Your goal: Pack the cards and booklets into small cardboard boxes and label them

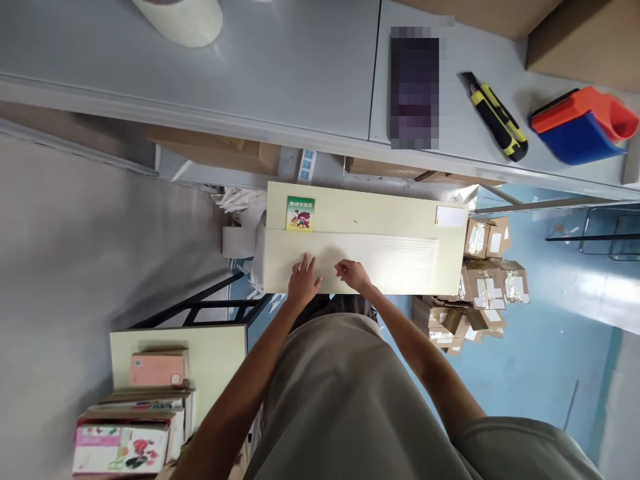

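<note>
A pale yellow tabletop lies in front of me, with a long stack of thin whitish sheets spread along its near half. My left hand rests on the left part of the sheets, its fingers apart and stretched out. Just to the right, my right hand is closed in a pinch over the sheets. Anything between its fingertips is too small to make out. A small green and yellow booklet with a cartoon cover lies beyond my left hand, at the sheets' far edge.
A white card lies at the tabletop's right end. The grey shelf above holds a yellow-black utility knife and a red-blue tape dispenser. Taped cardboard boxes stand to the right; stacked packages sit lower left.
</note>
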`<state>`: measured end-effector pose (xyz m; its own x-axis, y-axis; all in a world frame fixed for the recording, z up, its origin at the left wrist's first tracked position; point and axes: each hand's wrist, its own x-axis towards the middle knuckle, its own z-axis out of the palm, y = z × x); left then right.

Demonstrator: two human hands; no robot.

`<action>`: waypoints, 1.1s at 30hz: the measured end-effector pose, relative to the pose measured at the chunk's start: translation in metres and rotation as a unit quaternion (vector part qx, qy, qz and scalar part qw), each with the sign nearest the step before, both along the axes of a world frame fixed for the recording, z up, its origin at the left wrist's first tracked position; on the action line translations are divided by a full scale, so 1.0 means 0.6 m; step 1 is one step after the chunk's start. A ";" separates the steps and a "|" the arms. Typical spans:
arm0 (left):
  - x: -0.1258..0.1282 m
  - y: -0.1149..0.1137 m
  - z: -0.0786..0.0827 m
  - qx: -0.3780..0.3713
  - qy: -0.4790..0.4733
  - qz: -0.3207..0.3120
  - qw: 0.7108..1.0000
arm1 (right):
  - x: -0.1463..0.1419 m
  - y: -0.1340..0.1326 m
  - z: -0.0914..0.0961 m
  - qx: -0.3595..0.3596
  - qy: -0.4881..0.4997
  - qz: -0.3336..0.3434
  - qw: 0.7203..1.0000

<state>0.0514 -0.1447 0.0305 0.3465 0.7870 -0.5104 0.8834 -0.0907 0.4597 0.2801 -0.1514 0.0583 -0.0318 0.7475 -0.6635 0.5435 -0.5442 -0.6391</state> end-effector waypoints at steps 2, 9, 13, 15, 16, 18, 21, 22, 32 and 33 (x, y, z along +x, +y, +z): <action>-0.014 0.008 -0.002 0.002 -0.021 -0.025 0.999 | -0.056 0.028 -0.012 -0.023 0.038 -0.028 0.999; -0.065 0.042 -0.017 -0.045 -0.129 -0.063 0.989 | -0.138 0.147 -0.048 -0.113 0.073 -0.153 0.979; -0.073 0.079 -0.014 -0.061 -0.137 -0.039 0.988 | -0.142 0.164 -0.067 -0.146 0.049 -0.193 0.969; -0.067 0.110 -0.009 -0.048 -0.116 0.008 0.992 | -0.141 0.160 -0.075 -0.149 0.057 -0.207 0.965; -0.061 0.127 -0.006 -0.030 -0.108 0.040 0.993 | -0.140 0.158 -0.079 -0.149 0.067 -0.211 0.964; -0.043 0.168 -0.004 0.024 -0.101 0.113 0.988 | -0.139 0.154 -0.085 -0.148 0.082 -0.215 0.962; -0.009 0.230 -0.011 0.063 -0.087 0.228 0.968 | -0.138 0.153 -0.089 -0.146 0.082 -0.212 0.963; 0.000 0.250 -0.015 0.055 -0.077 0.262 0.960 | -0.139 0.154 -0.089 -0.145 0.081 -0.211 0.963; -0.010 0.329 0.018 0.087 -0.106 0.295 0.946 | -0.146 0.153 -0.084 -0.147 0.060 -0.201 0.967; -0.008 0.322 0.038 0.116 -0.121 0.287 0.943 | -0.147 0.154 -0.086 -0.146 0.062 -0.199 0.967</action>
